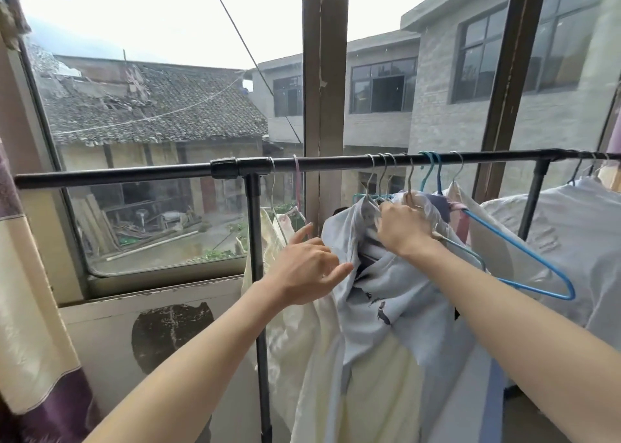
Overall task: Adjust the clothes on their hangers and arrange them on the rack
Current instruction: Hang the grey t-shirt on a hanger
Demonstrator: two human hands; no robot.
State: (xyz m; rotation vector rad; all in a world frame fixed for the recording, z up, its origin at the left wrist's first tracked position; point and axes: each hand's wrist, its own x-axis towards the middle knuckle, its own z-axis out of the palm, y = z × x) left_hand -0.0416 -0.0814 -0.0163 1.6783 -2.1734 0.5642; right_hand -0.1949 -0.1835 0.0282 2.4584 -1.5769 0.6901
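A black clothes rack bar (134, 173) runs across the window, with several wire hangers hooked on its right half. A pale blue printed garment (386, 284) hangs bunched below them. My right hand (405, 229) grips its crumpled top, up by the hanger neck. My left hand (307, 271) pinches the garment's left edge lower down, index finger raised. An empty blue hanger (524, 252) juts out at a tilt to the right of my right wrist. A cream garment (295, 335) hangs just to the left.
The rack's black upright post (257, 268) stands left of the clothes. A white garment (564, 227) hangs at the right. A cream and purple curtain (30, 325) fills the left edge. The window frame's brown post (324, 73) rises behind the bar.
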